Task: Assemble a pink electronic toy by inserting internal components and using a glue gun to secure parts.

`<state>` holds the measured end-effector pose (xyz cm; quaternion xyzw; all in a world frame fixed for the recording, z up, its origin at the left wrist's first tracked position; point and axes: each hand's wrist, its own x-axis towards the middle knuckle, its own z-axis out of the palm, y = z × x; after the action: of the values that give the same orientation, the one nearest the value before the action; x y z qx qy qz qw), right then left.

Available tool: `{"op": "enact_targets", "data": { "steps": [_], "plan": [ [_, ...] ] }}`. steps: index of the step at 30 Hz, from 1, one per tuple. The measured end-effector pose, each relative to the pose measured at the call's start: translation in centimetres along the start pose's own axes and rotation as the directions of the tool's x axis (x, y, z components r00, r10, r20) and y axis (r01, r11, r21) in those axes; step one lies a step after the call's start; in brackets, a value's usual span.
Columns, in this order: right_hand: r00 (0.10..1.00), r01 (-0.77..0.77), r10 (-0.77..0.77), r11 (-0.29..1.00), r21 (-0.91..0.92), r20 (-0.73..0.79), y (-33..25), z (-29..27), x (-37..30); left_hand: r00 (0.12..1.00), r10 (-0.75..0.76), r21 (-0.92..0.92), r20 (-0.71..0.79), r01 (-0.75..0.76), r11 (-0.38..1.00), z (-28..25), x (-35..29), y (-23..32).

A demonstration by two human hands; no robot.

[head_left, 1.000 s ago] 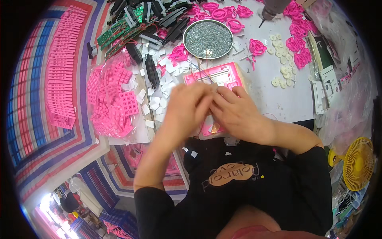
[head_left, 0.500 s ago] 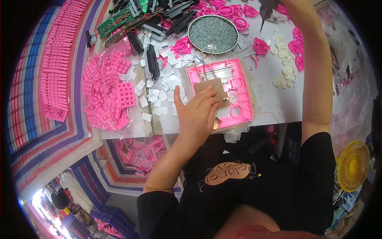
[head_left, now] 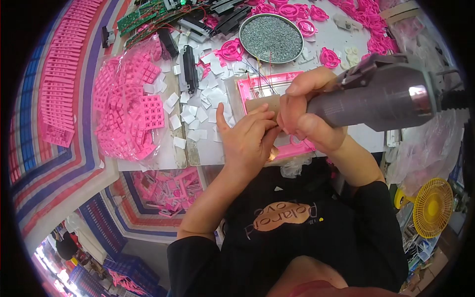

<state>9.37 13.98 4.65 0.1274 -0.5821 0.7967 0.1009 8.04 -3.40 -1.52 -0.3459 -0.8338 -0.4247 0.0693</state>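
A dark grey electric screwdriver (head_left: 371, 99) lies across my right hand (head_left: 314, 106), whose fingers wrap round its front end. Its bit is hidden behind those fingers, over a pink plastic housing (head_left: 295, 150). My left hand (head_left: 246, 141) rests on a brown circuit board (head_left: 256, 103) in the housing, its little finger sticking out to the left. The left thumb and forefinger come together close to the right fingertips; whatever is between them is too small to make out. Thin wires rise from the far part of the housing, and the right hand covers much of it.
Beyond the housing stands a round dish (head_left: 271, 38) of small screws. Loose white squares (head_left: 200, 114) and a bag of pink keypads (head_left: 129, 109) are on the left. Pink ring-shaped parts (head_left: 330, 58) lie at the back. A yellow fan (head_left: 433, 208) stands lower right.
My right hand has brought the screwdriver from the far edge down to the housing, beside my left hand. The left hand stays on the board. The view has shifted slightly.
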Motion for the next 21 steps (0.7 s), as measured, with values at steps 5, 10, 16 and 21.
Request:
{"op": "enact_targets", "data": {
  "steps": [5,10,16,21],
  "plan": [
    [0.997,0.048,-0.043,0.996,-0.076,0.066,0.6,0.5,0.1,1.000,0.015,-0.014,-0.010,-0.015,1.000,0.0,0.0,-0.1],
    [0.998,0.036,-0.025,0.984,-0.176,0.060,0.4,0.6,0.1,0.999,0.030,-0.002,0.024,-0.030,1.000,-0.5,0.2,0.0],
    [0.999,0.032,-0.033,0.990,-0.138,-0.003,0.5,-1.2,1.2,0.996,-0.005,0.050,0.091,0.000,0.999,-0.4,0.1,0.2],
    [0.996,0.089,-0.088,0.960,-0.265,0.013,1.5,-0.9,1.9,0.989,0.027,0.099,0.147,-0.041,0.994,-0.8,0.6,0.6]
  ]
}}
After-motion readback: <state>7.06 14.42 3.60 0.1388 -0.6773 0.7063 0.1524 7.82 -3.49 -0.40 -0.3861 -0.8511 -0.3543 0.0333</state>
